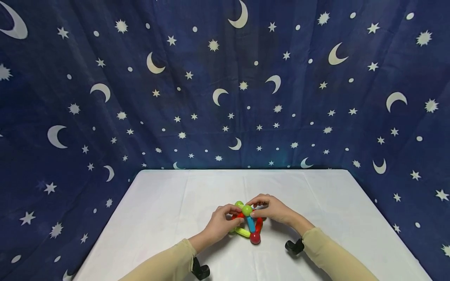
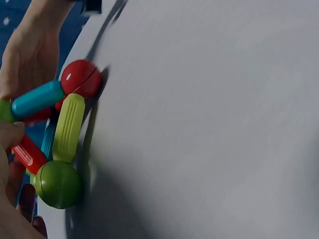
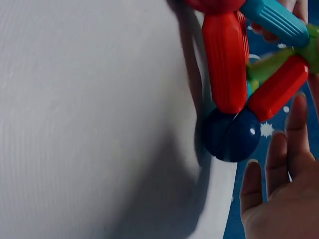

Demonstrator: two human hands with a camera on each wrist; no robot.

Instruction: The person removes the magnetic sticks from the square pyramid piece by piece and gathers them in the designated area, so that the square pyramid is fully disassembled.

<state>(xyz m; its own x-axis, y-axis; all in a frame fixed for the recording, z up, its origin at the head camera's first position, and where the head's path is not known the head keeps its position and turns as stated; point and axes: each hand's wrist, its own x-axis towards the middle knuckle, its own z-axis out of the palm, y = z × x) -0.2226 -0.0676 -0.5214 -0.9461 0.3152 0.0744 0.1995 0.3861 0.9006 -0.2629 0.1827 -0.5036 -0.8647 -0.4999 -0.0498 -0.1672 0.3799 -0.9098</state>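
Note:
A small frame of magnetic rods and balls stands on the white table. At its peak sits a light green ball [image 1: 247, 210]; a blue rod [image 1: 251, 224] slopes from it to a red ball [image 1: 255, 238]. My left hand [image 1: 222, 223] pinches the frame from the left, its thumb by a red rod [image 2: 30, 154] near the peak. From the right, my right hand [image 1: 273, 208] holds the peak ball between thumb and index finger; its other fingers [image 3: 275, 164] are spread apart. A yellow-green rod [image 2: 69, 128], a green ball [image 2: 59, 184] and a dark blue ball [image 3: 232, 134] form the base.
The white-covered table [image 1: 168, 203] surrounds the frame. Behind it hangs a dark blue curtain [image 1: 197, 97] with moons and stars. Black wrist mounts [image 1: 201, 270] stick out below both sleeves.

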